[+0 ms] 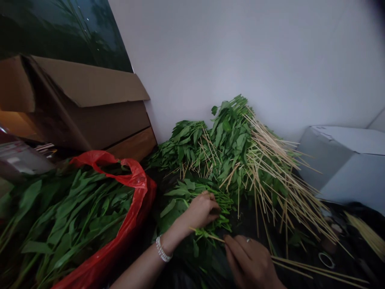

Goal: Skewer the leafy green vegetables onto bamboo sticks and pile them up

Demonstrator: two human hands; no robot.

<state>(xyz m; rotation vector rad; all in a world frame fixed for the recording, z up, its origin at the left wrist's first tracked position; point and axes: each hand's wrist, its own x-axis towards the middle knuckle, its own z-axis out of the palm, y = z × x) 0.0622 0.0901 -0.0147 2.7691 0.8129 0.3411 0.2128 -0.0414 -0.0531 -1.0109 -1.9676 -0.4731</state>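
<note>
My left hand point(202, 210), with a pearl bracelet on the wrist, is closed round a small bunch of green leafy stems point(192, 194) lying on the dark surface. My right hand point(250, 261), a ring on one finger, pinches a thin bamboo skewer point(210, 235) whose tip runs through the stems just under my left hand. Behind them rises a large pile of skewered greens point(237, 148), their bare stick ends fanning out to the right.
A red plastic bag point(132, 208) full of loose leafy greens lies at the left. Cardboard boxes point(90, 108) stand behind it against the white wall. A white box point(345, 160) sits at the right, with loose skewers point(365, 235) and a tape roll point(326, 260) nearby.
</note>
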